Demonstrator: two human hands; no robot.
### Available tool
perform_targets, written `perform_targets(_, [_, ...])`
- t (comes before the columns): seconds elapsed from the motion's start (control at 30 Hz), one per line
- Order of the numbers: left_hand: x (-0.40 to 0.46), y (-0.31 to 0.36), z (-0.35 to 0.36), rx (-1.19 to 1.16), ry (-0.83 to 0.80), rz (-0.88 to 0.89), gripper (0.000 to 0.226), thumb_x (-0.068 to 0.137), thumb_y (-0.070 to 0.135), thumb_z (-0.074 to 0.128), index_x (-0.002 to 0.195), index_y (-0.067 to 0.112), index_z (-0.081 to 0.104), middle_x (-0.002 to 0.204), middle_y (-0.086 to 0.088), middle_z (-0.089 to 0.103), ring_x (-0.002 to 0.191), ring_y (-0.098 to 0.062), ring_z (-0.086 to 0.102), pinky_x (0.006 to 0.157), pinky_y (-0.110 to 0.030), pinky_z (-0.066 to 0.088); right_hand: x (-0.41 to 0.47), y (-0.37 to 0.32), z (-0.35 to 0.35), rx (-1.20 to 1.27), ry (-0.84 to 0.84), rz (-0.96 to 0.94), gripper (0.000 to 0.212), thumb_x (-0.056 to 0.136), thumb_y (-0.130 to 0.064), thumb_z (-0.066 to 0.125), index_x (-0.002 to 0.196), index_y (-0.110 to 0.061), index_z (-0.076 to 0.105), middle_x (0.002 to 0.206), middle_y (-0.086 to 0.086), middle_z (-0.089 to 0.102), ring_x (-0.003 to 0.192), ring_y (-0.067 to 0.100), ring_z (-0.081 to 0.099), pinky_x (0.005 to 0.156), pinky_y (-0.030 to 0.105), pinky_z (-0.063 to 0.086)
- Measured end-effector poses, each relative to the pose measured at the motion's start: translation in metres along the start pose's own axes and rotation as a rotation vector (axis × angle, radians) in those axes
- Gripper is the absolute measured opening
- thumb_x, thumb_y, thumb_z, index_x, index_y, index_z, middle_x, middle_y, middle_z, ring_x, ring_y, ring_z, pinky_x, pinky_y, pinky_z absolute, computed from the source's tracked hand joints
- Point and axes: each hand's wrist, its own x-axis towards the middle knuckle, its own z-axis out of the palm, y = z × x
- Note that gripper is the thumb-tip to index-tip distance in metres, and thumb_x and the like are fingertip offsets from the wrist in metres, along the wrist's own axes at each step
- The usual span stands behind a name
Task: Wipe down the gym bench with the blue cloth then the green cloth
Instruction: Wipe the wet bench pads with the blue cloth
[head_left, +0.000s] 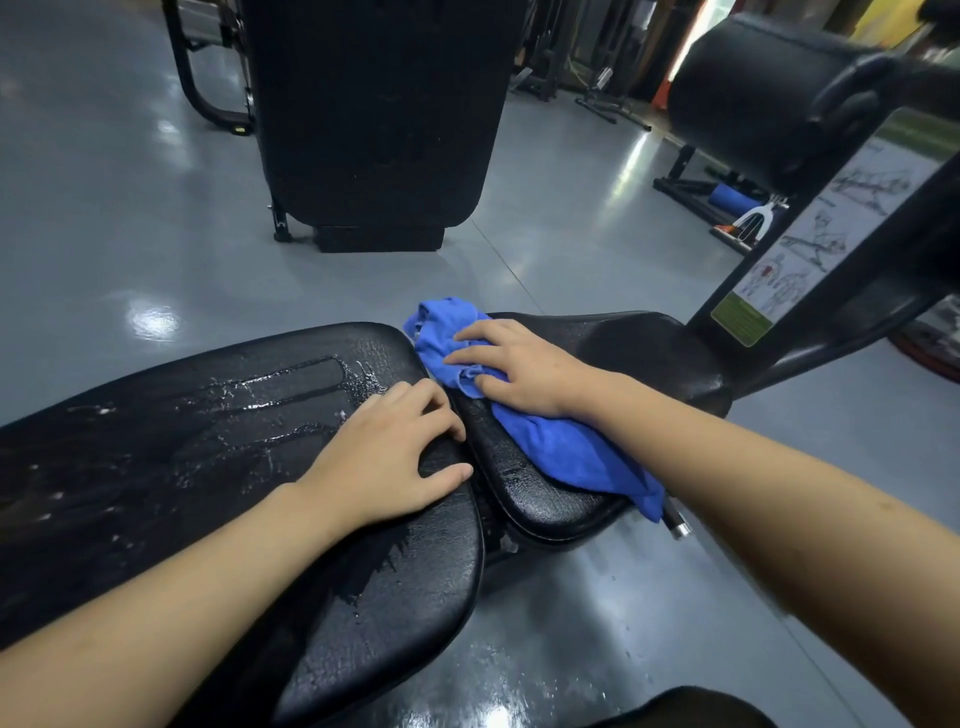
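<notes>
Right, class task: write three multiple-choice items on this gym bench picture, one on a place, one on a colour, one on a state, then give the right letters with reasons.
1. Where does the cloth lie?
A) floor
B) smaller seat pad
C) roller pad

2. What colour is that cloth?
A) green
B) white
C) blue

3. How does the long bench pad look?
A) wet, streaked
B) dry
C) torn

Key: 1 B, the right hand presses it on that pad. 2 C, plainly blue. 3 A, droplets and streaks shine beside the left hand.
</notes>
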Motion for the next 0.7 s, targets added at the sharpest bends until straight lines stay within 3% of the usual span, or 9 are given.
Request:
perform_targets(0.2, [0.000,-0.002,0.001,-0.006,0.011,0.015,0.039,0.084,0.066,0.051,0.104,0.034,0.064,0.107,0.012,0.047,0.095,-0.012,0.044,0.082,-0.026,0.028,0.032,0.001,0.003,-0.029,-0.008,0.130,0.038,0.099,-0.033,0.049,0.136,-0.028,0.058,0.149,-0.001,0.042,0.139,0.022,0.035,0.116,0.034,0.027])
perform_targets(0.37, [-0.001,-0.001,0.001,-0.003,0.004,0.015,0.040,0.085,0.066,0.050,0.105,0.034,0.063,0.109,0.011,0.048,0.095,-0.012,0.044,0.082,-0.029,0.033,0.065,-0.006,0.004,-0.047,-0.073,0.278,0.040,0.099,-0.034,0.045,0.136,-0.026,0.057,0.144,0.001,0.045,0.129,0.026,0.041,0.111,0.036,0.031])
perform_targets(0.53, [0.000,0.001,0.001,-0.009,0.008,0.013,0.040,0.084,0.065,0.050,0.105,0.033,0.064,0.108,0.012,0.048,0.095,-0.013,0.045,0.082,-0.029,0.034,0.044,-0.012,0.004,-0.038,-0.007,0.241,0.036,0.098,-0.029,0.049,0.131,-0.023,0.062,0.145,0.002,0.046,0.133,0.024,0.039,0.112,0.029,0.026])
perform_targets(0.7, [-0.003,0.001,-0.002,-0.035,-0.003,0.012,0.047,0.085,0.064,0.050,0.112,0.027,0.060,0.112,0.009,0.051,0.096,-0.015,0.047,0.089,-0.034,0.043,0.002,-0.031,0.007,-0.052,0.048,0.135,0.043,0.091,-0.031,0.047,0.125,-0.015,0.068,0.141,0.007,0.053,0.134,0.027,0.044,0.116,0.033,0.030])
